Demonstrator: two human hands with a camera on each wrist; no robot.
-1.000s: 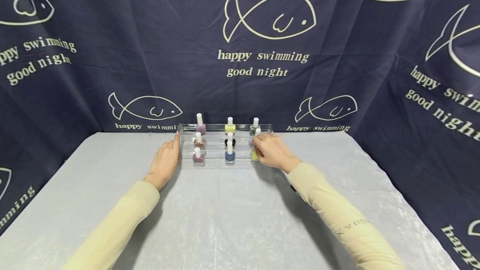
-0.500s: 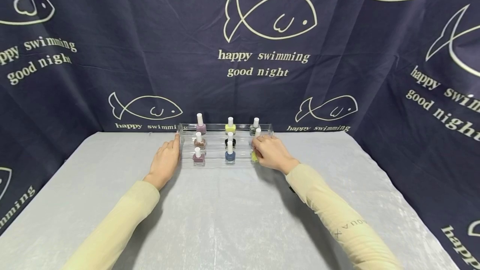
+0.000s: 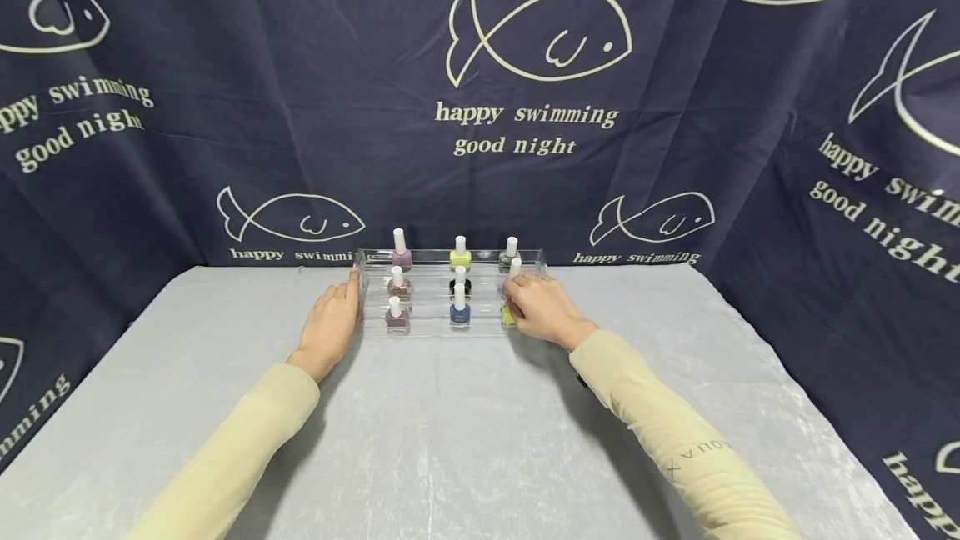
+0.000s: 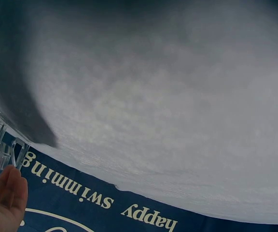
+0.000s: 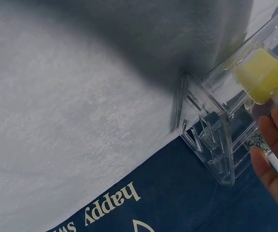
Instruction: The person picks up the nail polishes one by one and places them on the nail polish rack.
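A clear tiered rack holds three rows of nail polish bottles with white caps. At the right of its front row, my right hand pinches a yellow nail polish bottle by its cap; the head view mostly hides that bottle behind the fingers. Beside it stand a blue bottle and a mauve bottle. My left hand rests against the rack's left end, fingers extended; the left wrist view shows these fingertips at the clear end panel.
Brown and black bottles stand in the middle row. Purple, yellow and glittery bottles fill the back row. A pale cloth covers the table, and a navy fish-print curtain hangs behind.
My right hand and forearm have shifted very slightly to the left and down. My left hand, the rack and the other bottles look the same.
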